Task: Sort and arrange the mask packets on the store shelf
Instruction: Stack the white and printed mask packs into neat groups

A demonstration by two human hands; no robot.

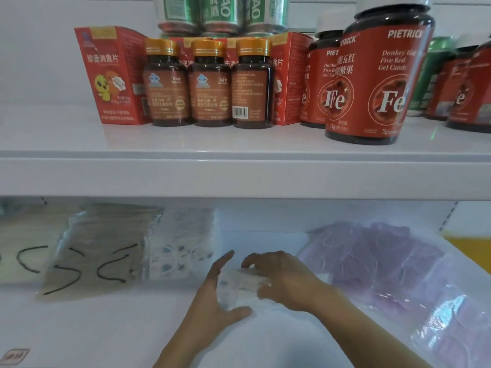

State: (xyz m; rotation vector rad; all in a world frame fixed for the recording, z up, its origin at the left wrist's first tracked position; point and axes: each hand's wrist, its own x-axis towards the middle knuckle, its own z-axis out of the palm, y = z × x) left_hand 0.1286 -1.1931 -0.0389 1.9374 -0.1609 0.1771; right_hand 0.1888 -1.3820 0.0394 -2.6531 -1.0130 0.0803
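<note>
A small white mask packet with blue spots (240, 286) lies on the lower shelf (106, 328) between my two hands. My left hand (212, 296) lies flat against its left side, fingers straight and thumb under its near edge. My right hand (281, 277) curls over its right side and grips it. To the left lie a white packet with blue print (180, 245), a beige packet with black ear loops (98, 251) and a cream packet (18, 251). Purple mask packets (377, 261) fill the right side.
The upper shelf (239, 166) juts out above my hands. It carries a red box (111, 75), three brown bottles (210, 83), large red-labelled jars (382, 75) and green cans (220, 11). A yellow patch (467, 245) shows at the far right.
</note>
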